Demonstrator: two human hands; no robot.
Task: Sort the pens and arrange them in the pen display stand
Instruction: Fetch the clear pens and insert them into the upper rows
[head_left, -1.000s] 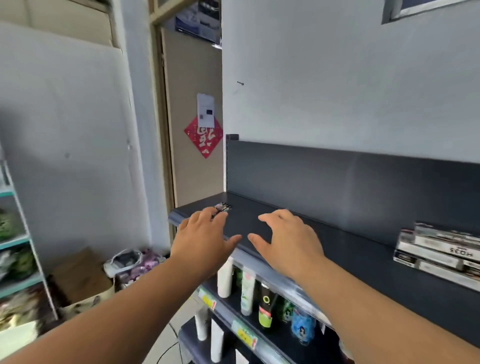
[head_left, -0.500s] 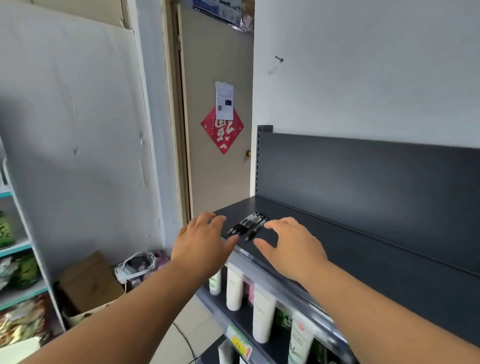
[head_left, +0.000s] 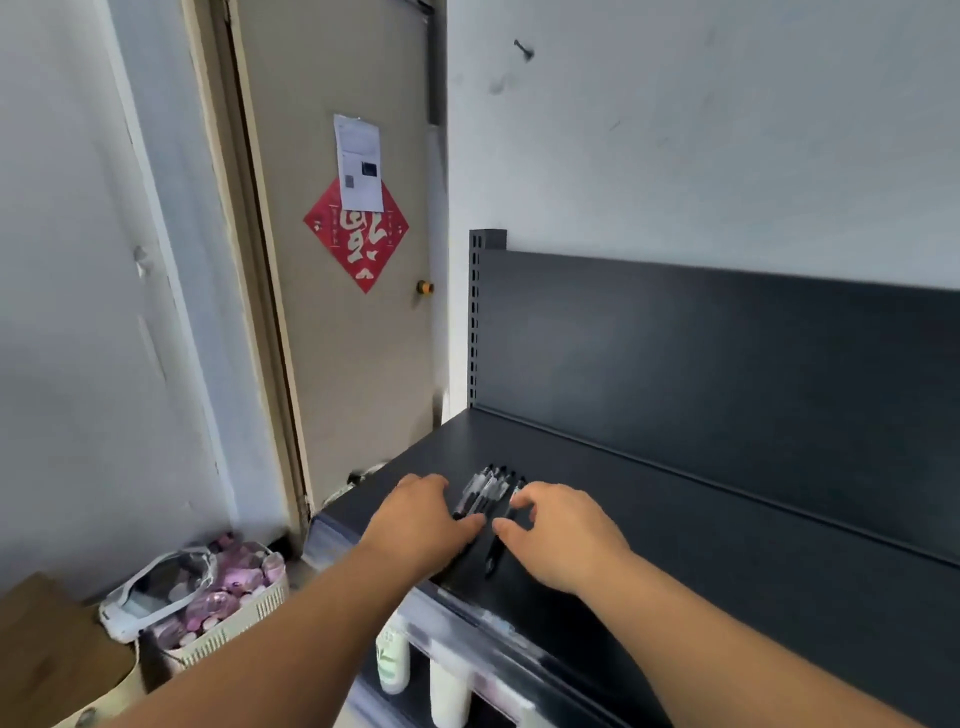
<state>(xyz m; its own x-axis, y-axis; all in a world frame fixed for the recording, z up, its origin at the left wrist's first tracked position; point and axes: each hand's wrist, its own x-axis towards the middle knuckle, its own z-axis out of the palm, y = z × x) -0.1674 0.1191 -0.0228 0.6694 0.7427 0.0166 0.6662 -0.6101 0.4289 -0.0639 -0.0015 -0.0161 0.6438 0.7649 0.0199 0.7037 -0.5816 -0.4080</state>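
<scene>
Upside down, white character (head_left: 363, 240) on red door sign (head_left: 323, 226), beyond black pens (head_left: 485, 493).

My left hand (head_left: 421, 519) covers the near ends of the pens (head_left: 485, 491), so I cannot count them. My right hand (head_left: 561, 535) hides the middle of one pen (head_left: 492, 558); I cannot tell if it is pinched. Under the shelf's (head_left: 675, 545) front edge the bottles (head_left: 393, 660) are blurred.

Beige door (head_left: 363, 364) with red diamond decoration (head_left: 358, 244) and white paper (head_left: 358, 161), floor basket (head_left: 244, 621) of pink packets (head_left: 228, 577), white bottles (head_left: 393, 660).
</scene>
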